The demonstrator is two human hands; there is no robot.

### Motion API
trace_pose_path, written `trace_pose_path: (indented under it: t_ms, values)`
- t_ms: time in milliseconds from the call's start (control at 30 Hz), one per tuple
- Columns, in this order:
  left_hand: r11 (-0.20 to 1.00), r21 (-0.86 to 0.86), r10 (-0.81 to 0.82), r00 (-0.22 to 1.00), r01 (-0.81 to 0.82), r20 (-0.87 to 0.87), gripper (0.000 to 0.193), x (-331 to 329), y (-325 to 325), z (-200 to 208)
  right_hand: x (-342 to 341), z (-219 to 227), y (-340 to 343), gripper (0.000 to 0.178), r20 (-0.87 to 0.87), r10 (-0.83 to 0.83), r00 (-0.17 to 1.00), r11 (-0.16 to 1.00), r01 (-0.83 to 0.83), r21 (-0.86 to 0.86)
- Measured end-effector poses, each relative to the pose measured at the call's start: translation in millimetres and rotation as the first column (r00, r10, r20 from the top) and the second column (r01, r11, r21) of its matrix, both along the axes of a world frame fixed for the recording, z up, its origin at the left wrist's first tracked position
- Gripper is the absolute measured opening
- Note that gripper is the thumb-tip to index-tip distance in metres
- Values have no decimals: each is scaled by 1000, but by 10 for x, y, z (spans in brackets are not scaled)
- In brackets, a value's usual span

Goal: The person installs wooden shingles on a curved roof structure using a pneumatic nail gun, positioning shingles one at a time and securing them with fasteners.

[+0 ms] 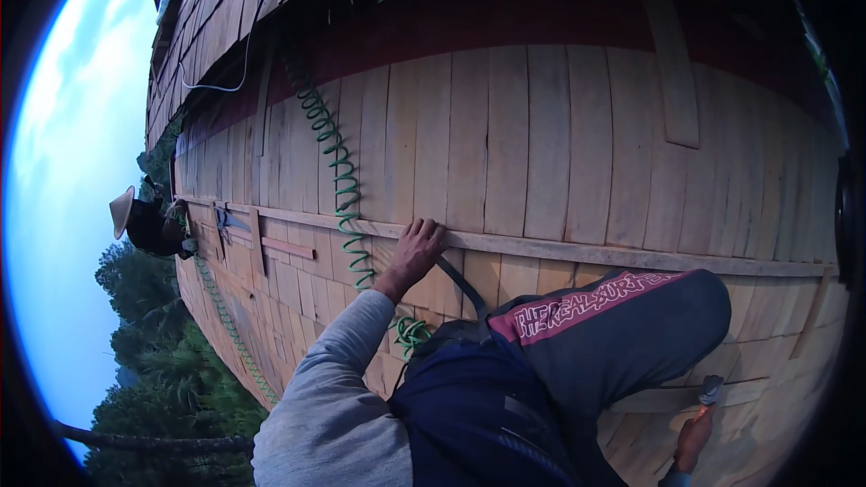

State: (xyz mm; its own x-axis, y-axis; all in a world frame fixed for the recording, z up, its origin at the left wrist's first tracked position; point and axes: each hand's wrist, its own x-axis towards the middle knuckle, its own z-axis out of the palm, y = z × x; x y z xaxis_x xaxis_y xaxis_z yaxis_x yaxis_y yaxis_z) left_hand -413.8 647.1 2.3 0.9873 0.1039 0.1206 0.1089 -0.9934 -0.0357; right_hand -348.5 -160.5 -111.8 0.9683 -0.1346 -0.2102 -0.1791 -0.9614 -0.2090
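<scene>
My left hand [415, 248] lies over a long thin wooden batten [559, 248], its fingers curled round the upper edge. The batten runs across the wooden shingles [532, 144]. Low at the right, my right hand [694, 441] grips the orange handle of a hammer [710, 390]. The hammer's metal head points up, close to a loose flat board [663, 399]. My bent leg in dark trousers lies between the two hands. A coiled green hose [346, 189] crosses the batten just left of my left hand, and more of it bunches by my waist.
At the far left a person in a conical hat [144, 224] bends at the roof's edge. Near them lie a handsaw [233, 221], a reddish wood strip [289, 248] and another green coiled hose [230, 334]. A plank [675, 81] lies at upper right. Trees stand beyond the edge.
</scene>
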Motion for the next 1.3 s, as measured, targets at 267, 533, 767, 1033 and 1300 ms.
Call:
trace_pose_path:
  t_ms: [267, 533, 767, 1033, 1300]
  values:
    - [994, -2, -107, 987, 108, -120, 36, 79, 101, 119, -58, 19, -3, 72, -84, -61, 995, 993, 52, -110]
    - [995, -51, -85, 996, 83, -40, 37, 61, 60, 130, -175, 45, -91, 69, -3, 275, 961, 958, -274, -86]
    - [998, -29, -62, 992, 59, -110, 35, 98, 94, 132, -78, 566, 444, 79, -192, -73, 979, 997, 78, 18]
    - [993, 68, -106, 982, 97, 154, 43, 58, -19, 114, -129, 223, 73, 85, -95, -29, 995, 1000, 28, -8]
    - [991, -86, -118, 965, 100, -235, 49, 41, 166, 114, -150, 23, -12, 81, -63, -52, 997, 999, 51, -17]
